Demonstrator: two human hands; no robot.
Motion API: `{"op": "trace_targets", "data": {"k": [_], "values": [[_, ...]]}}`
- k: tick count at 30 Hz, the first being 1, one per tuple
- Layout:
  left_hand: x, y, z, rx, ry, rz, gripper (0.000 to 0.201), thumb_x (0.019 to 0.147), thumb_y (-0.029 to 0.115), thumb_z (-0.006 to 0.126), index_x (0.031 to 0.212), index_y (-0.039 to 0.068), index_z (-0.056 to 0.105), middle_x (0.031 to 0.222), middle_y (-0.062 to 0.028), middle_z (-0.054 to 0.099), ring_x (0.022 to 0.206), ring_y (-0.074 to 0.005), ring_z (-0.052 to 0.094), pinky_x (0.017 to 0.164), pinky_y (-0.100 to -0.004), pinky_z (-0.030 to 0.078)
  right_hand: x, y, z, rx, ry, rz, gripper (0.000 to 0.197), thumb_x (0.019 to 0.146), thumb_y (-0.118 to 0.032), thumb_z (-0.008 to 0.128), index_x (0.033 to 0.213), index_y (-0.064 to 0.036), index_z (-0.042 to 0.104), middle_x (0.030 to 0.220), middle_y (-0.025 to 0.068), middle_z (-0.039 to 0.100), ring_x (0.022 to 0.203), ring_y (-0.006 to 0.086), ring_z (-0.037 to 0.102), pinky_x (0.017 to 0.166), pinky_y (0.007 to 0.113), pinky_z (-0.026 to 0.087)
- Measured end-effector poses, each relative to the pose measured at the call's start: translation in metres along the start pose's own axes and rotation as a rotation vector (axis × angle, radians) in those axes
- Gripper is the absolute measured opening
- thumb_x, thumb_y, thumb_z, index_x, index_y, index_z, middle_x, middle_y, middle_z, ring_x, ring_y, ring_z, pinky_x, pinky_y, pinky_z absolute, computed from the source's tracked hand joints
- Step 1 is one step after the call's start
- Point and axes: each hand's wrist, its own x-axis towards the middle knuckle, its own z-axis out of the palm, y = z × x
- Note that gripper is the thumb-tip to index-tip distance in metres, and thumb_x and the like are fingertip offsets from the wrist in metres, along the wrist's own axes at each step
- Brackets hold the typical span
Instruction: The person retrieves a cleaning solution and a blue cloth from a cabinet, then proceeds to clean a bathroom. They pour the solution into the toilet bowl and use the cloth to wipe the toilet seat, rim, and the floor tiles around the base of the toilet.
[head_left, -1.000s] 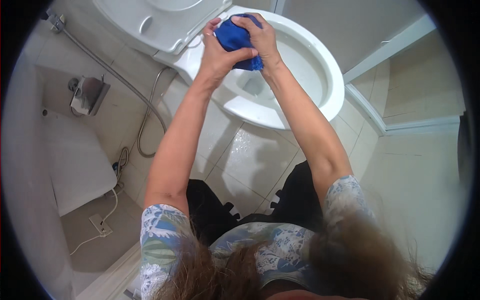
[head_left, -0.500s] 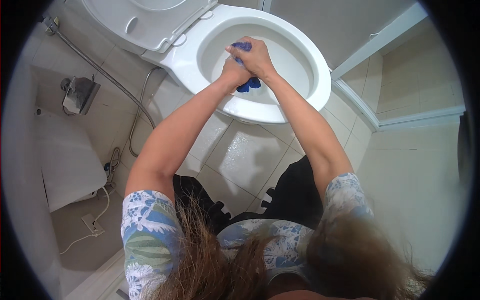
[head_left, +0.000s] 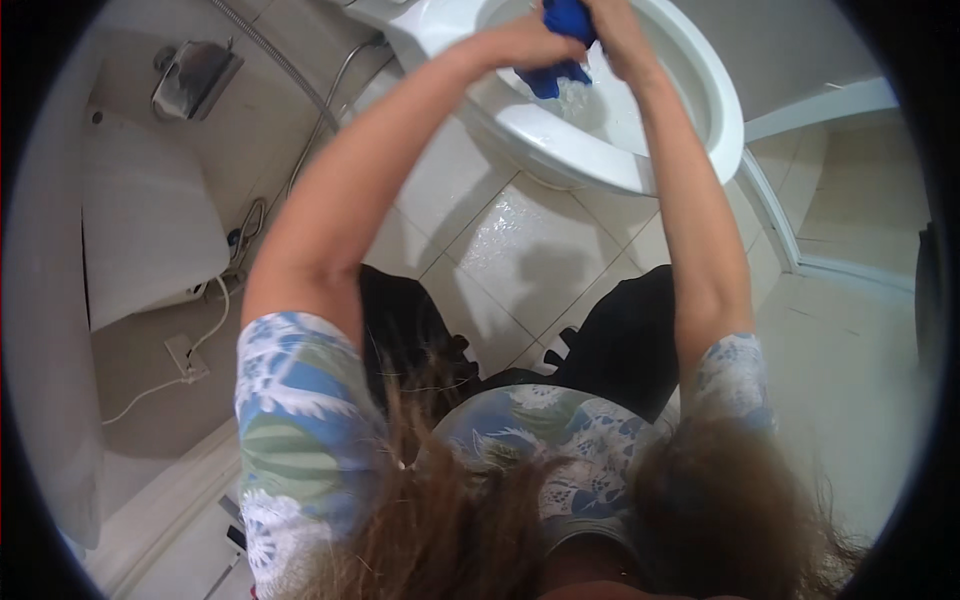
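Note:
A wet blue cloth (head_left: pixel 570 22) is bunched between my hands above the bowl of the white toilet (head_left: pixel 590 150). My left hand (head_left: pixel 535 42) is closed round its left side, while my right hand (head_left: pixel 618 38) grips it from the right. A loose end of the cloth hangs below my left hand. Beneath it, the water in the bowl (head_left: pixel 580 102) is splashing and rippled. The upper frame edge cuts off part of the cloth and my fingertips.
At the left, a metal paper holder (head_left: pixel 195 80) is fixed to the wall above a white box-shaped unit (head_left: pixel 150 230). A metal hose (head_left: pixel 275 45) runs down beside the toilet. Wet floor tiles (head_left: pixel 510 225) lie before me. A white-framed glass panel (head_left: pixel 790 225) stands at right.
The cloth spreads out more between my hands, and water now falls into the bowl. The view has shifted, so the toilet and hands appear higher and farther right.

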Motion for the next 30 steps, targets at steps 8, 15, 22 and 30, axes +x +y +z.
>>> {"op": "trace_targets", "data": {"k": [8,15,22,30], "values": [[-0.161,-0.042,-0.119,-0.078,0.250,-0.280,0.032,0.072,0.020,0.064,0.095,-0.002,0.060,0.083,-0.0069,0.061,0.079,-0.0148,0.056,0.077,-0.0275,0.042,-0.036,-0.041,0.107,-0.264,-0.483,-0.370,0.057,0.067,-0.011,0.058,0.121,-0.0011,0.039,0.105,0.0148,0.052,0.097,0.0231,0.051,0.087,0.030,0.040],[-0.196,-0.161,-0.122,-0.458,0.633,-0.589,0.022,0.074,0.016,0.059,0.085,-0.002,0.057,0.082,-0.0087,0.058,0.072,-0.0163,0.056,0.073,-0.0320,0.044,-0.041,0.012,0.163,-0.509,-0.389,-0.177,0.019,0.071,-0.010,0.063,0.088,-0.0019,0.061,0.069,0.0141,0.061,0.065,0.0265,0.059,0.065,0.036,0.046],[-0.234,-0.242,-0.060,-1.023,0.359,-0.644,0.023,0.073,0.013,0.056,0.094,0.003,0.052,0.093,-0.0079,0.054,0.088,-0.0181,0.055,0.074,-0.0322,0.048,-0.130,0.081,0.158,-0.733,-0.370,-0.159,0.036,0.076,-0.011,0.060,0.109,0.0003,0.052,0.113,0.0218,0.047,0.101,0.0371,0.051,0.083,0.040,0.044],[-0.217,-0.326,0.099,0.615,0.173,-0.275,0.076,0.068,0.038,0.069,0.133,0.018,0.034,0.137,-0.0178,0.026,0.125,-0.0413,0.025,0.095,-0.0636,0.023,-0.130,0.045,0.122,-1.104,-0.307,-0.548,0.040,0.071,-0.008,0.063,0.109,-0.0049,0.052,0.116,0.0186,0.046,0.095,0.0355,0.051,0.078,0.045,0.043]]}}
